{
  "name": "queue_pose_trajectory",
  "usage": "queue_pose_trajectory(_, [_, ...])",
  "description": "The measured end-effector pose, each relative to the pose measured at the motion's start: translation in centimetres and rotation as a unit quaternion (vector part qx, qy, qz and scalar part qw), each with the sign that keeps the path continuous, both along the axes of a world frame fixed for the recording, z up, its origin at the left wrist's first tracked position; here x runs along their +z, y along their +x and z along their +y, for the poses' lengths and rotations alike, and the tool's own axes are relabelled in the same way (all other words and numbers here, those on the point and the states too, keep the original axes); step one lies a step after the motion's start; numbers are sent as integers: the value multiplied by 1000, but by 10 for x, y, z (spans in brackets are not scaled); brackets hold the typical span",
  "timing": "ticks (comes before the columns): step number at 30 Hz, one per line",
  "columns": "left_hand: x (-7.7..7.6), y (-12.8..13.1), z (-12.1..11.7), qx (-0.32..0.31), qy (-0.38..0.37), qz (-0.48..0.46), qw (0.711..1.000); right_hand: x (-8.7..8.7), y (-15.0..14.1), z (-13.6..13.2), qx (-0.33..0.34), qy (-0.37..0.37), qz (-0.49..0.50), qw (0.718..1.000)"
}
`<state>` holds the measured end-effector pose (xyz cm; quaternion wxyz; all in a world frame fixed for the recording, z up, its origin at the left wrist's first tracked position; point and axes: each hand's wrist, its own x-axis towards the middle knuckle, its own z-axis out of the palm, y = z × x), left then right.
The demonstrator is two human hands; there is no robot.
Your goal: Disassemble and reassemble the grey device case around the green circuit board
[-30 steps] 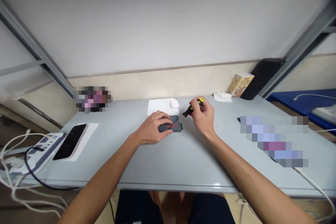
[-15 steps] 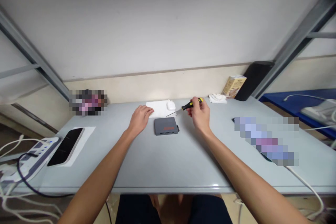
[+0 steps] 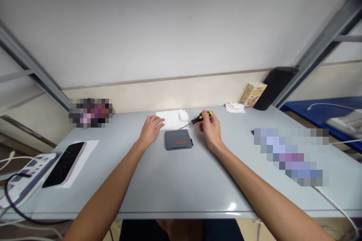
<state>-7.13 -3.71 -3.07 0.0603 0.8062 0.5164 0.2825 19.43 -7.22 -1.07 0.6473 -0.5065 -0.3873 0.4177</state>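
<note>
A small dark grey metal box with orange lettering and a row of slots along its front lies flat on the table. My right hand is closed around the black and yellow handle of a screwdriver. Its thin shaft points down and left, with the tip close to the box's back edge; contact cannot be made out. At the left edge of a white paper sheet rests my left hand, thumb and forefinger slightly apart. A tiny dark speck shows between them, too small to name. A white rounded case lies on the paper.
On the left, a dark-screened phone lies on paper beside a power strip with cables. At the back right stand a yellow carton, a black cylinder and crumpled tissue. A blurred-out item lies on the right.
My right hand has brought the screwdriver left and down, its tip now at the box's back edge. My left thumb and forefinger have parted a little. The view has shifted slightly.
</note>
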Motion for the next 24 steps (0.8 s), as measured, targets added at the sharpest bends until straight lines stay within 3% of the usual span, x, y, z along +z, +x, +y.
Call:
queue_pose_trajectory(5, [20, 12, -27, 52, 6, -15, 999, -1, -1, 0, 10, -17, 6, 1000])
queue_pose_trajectory(9, [41, 27, -67, -19, -138, 46, 989, -3, 2, 2, -6, -14, -16, 1000])
queue_pose_trajectory(12, [51, 33, -83, -51, -184, 36, 981, -4, 5, 3, -18, -14, -25, 999])
queue_pose_trajectory(19, [54, 17, -68, -141, -290, -53, 945, -6, 14, 9, -49, 16, -35, 998])
queue_pose_trajectory(24, [52, 4, -55, -160, -305, -94, 934, -6, 13, 6, 1, 39, -71, 997])
